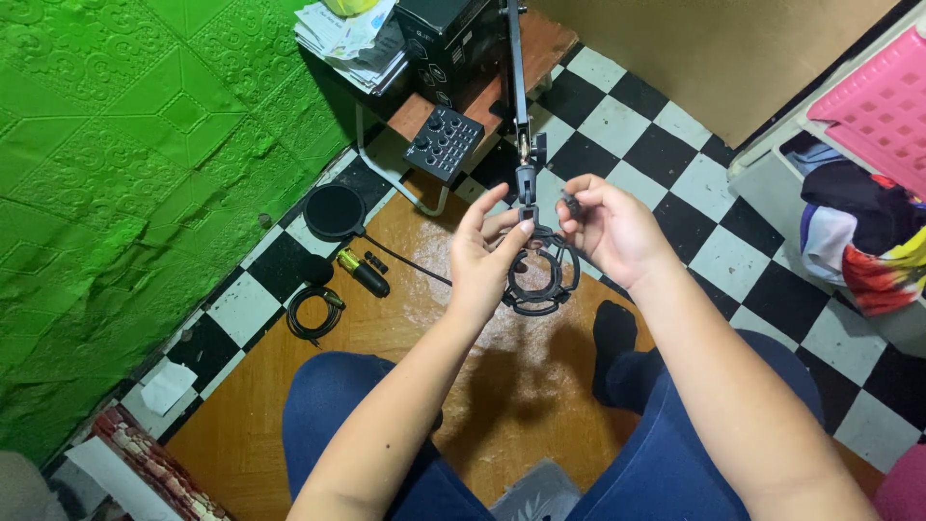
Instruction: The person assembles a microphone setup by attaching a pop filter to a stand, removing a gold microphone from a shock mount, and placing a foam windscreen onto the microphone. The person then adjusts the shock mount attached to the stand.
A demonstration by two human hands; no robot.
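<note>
Green padded wall [116,174] fills the left side; checkered floor [694,232] runs to the right, w/ a brown board [405,328] lying on it under the person's knees. Pink crate [883,96] and a pile of clothes [858,241] sit far right. A low wooden bench [540,48] at top carries a black box [449,43] and a stack of papers [347,39]; a small audio mixer [444,145] leans by its leg.

A black stand arm [516,87] comes down from the top to the hands. At its lower end hangs a round black mic mount [545,275], a ring cage, held up in the air between both hands, approx. centre of view.

Left hand [482,256]: fingers spread, thumb and forefinger tips touching the joint at the top of the mount, ring just right of the palm. Right hand [612,227]: thumb and forefinger pinching a small dark knob [571,205], just above and right of the ring; other fingers curled.

On the floor, left of the hands and well apart: round pop filter [335,212], a mic [364,273], a coiled cable [311,311].
</note>
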